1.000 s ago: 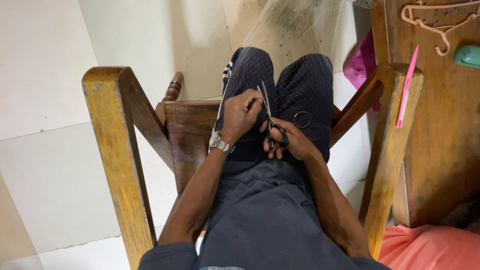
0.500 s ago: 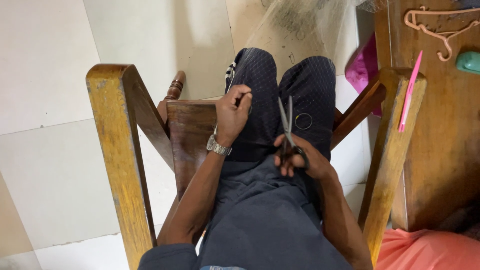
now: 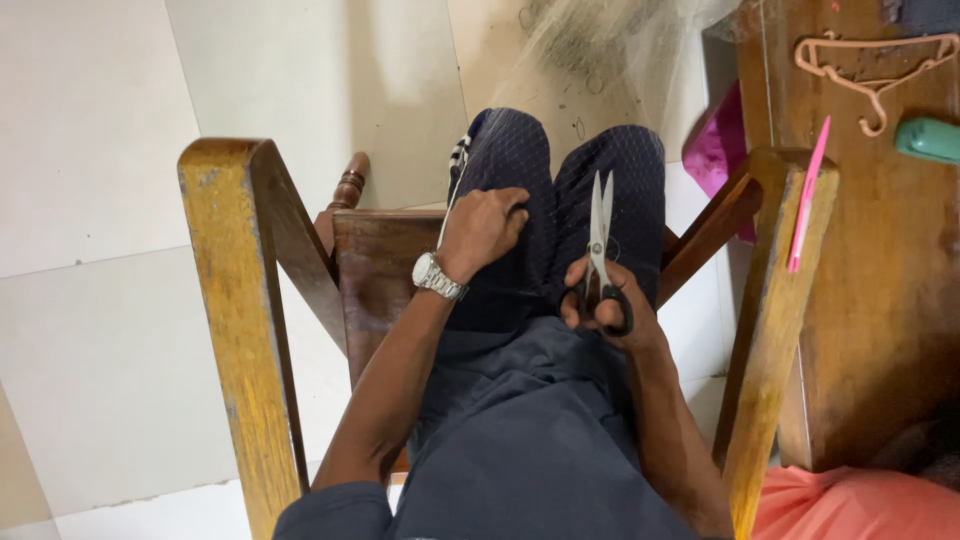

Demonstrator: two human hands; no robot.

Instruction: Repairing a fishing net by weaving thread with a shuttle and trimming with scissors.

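Left of the scissors (image 3: 601, 235), the left hand (image 3: 482, 228) is closed, pinching the fine net (image 3: 560, 200) against the dark trousers (image 3: 530, 170); it has slid toward the knee. The right hand (image 3: 605, 305), grip shut on the scissors' handles, has swung the nearly shut blades upright, away from the left. Further right, a pink stick (image 3: 806, 195) leans on the chair arm (image 3: 770, 330).

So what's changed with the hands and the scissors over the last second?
The right hand has carried the scissors away from the left hand, to over the right thigh, blades now pointing up and away. The left hand has shifted slightly, fingers gripping the netting on the left thigh. The wooden chair stayed put.
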